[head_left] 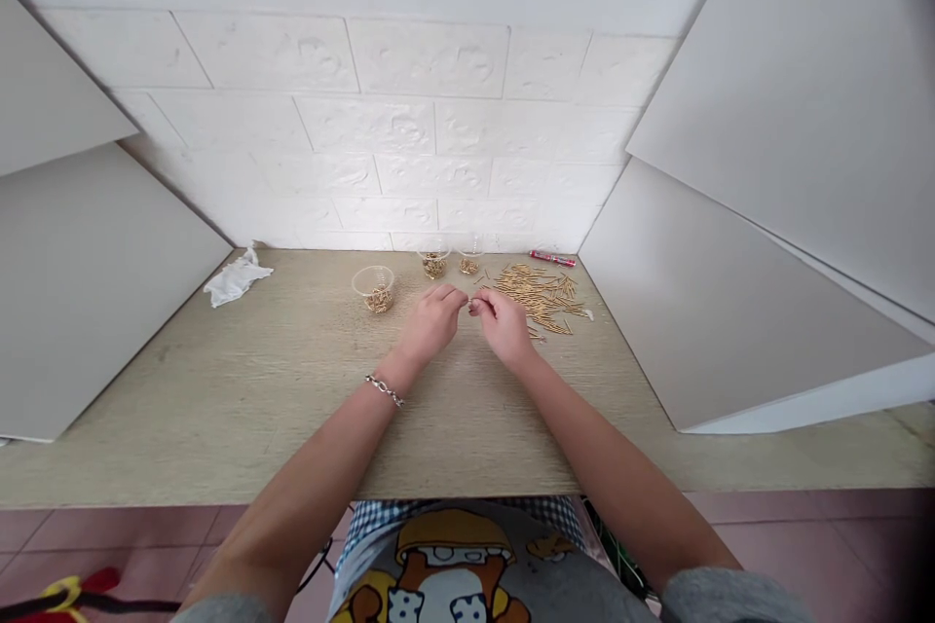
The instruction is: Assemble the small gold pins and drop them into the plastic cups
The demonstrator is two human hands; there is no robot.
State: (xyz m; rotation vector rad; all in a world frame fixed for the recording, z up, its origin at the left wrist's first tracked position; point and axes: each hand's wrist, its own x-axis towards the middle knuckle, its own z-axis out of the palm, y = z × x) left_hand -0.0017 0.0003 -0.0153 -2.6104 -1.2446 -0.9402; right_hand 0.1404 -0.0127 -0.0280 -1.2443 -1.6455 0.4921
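Note:
My left hand [438, 316] and my right hand [503, 321] meet over the middle of the table, fingertips almost touching. Both are closed in a pinch, and whatever sits between the fingertips is too small to make out. Just right of my right hand lies a loose pile of slender gold-coloured rods [537, 290], partly hidden by that hand. To the left of my left hand a clear plastic cup [373, 280] holds small gold-coloured pieces [379, 300]. Behind the hands stand two more clear cups, one with gold pieces [433, 265] and one with fewer pieces [468, 266].
A red tube-like packet [552, 259] lies by the back wall [409, 127]. Crumpled white tissue [238, 278] rests at the back left. Pale panels [94, 302] rise on the left, and others [752, 311] on the right. The wooden table's [467, 448] front edge is close to my body.

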